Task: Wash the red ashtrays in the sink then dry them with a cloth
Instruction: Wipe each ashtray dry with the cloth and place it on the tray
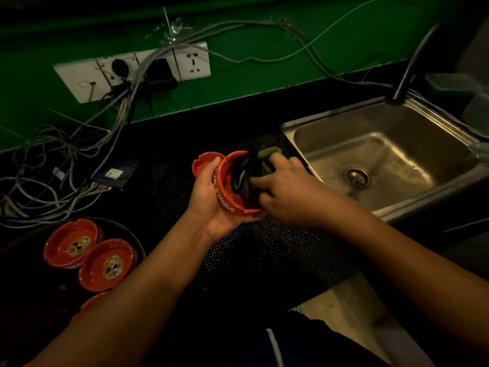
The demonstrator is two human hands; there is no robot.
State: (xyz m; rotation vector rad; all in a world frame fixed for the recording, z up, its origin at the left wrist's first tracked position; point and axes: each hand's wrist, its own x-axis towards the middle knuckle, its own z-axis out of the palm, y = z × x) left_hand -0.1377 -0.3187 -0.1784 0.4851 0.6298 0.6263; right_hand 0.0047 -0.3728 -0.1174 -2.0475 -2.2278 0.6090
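My left hand (211, 200) grips a red ashtray (229, 190) with white lettering, tilted on its side over a black mesh mat (264, 250). My right hand (285, 192) pinches a dark green and black cloth (254, 168) and presses it into the ashtray's bowl. Just behind the held ashtray, a second red ashtray (205, 161) stands on the mat. Two more red ashtrays (71, 242) (107, 264) lie on a dark round tray (132, 234) at the lower left, and the rim of another (91, 301) shows beside my left forearm.
A steel sink (383, 154) with a drain (357, 176) sits to the right, its dark tap (412, 64) at the back. A tangle of grey cables (53, 165) and a white socket strip (132, 70) cover the green wall and black counter at left.
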